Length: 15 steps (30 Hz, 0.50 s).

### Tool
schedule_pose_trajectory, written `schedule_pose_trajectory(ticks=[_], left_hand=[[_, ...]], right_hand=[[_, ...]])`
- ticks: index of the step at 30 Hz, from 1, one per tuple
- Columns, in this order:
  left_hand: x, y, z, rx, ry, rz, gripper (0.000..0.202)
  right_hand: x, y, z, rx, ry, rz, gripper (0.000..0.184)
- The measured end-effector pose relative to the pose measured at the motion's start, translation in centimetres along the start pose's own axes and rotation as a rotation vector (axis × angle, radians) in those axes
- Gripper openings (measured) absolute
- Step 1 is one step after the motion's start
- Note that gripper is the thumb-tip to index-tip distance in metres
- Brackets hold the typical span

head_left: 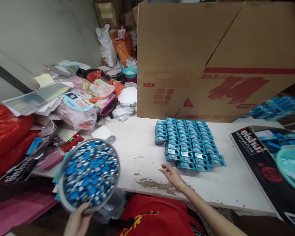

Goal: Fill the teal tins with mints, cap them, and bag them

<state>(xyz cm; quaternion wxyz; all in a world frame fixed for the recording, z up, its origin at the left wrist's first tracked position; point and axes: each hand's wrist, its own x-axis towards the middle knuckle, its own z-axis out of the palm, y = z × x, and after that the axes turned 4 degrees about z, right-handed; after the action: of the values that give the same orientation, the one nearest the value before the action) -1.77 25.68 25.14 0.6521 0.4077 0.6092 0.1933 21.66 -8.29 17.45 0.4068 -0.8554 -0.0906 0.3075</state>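
Note:
My left hand (77, 219) grips the near rim of a round metal basin (64, 193), tilted up and full of small blue and silver pieces (89, 172). My right hand (171, 175) rests on the worn white table (142, 154), fingers stretched out and empty, with a bracelet on the wrist. Just beyond its fingertips lies a tidy block of several rows of small blue packets (188, 144).
A big cardboard box (218, 62) stands behind the packets. Left of the table is a heap of bags, papers and a red plastic sack (7, 137). A black printed box (265, 164) with a teal bowl (291, 165) sits at right. Red cloth (154, 216) lies below.

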Motion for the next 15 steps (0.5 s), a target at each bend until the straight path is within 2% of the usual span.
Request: schedule_pose_trajectory(ticks=[2,4,5,7,9,11,15], left_hand=[[0.3,-0.5,3.5,0.018,-0.039,-0.062,0.027],[1.5,-1.7,7.3,0.062,-0.087,-0.086,0.03],[2.4,-2.4,9.0,0.082,-0.105,-0.091,0.032],[4.2,-4.0,11.3,0.128,-0.131,-0.1,0.032],[5.9,-5.2,12.2,0.182,-0.156,-0.108,0.03],[7.2,-6.0,12.0,0.24,-0.181,-0.114,0.029],[9.4,-6.5,10.8,0.354,-0.222,-0.116,0.036]], right_hand=[[0.4,-2.0,-0.8,0.105,0.155,-0.062,0.045],[1.0,-4.8,-1.0,0.197,0.262,-0.174,0.041],[1.6,-6.3,-0.8,0.22,0.262,-0.238,0.038],[3.2,-9.2,0.4,0.203,0.166,-0.363,0.034],[5.6,-11.3,2.5,0.082,0.037,-0.446,0.033],[8.3,-12.5,5.2,-0.14,-0.048,-0.424,0.042],[12.4,-13.2,10.3,-0.556,-0.103,-0.337,0.085]])
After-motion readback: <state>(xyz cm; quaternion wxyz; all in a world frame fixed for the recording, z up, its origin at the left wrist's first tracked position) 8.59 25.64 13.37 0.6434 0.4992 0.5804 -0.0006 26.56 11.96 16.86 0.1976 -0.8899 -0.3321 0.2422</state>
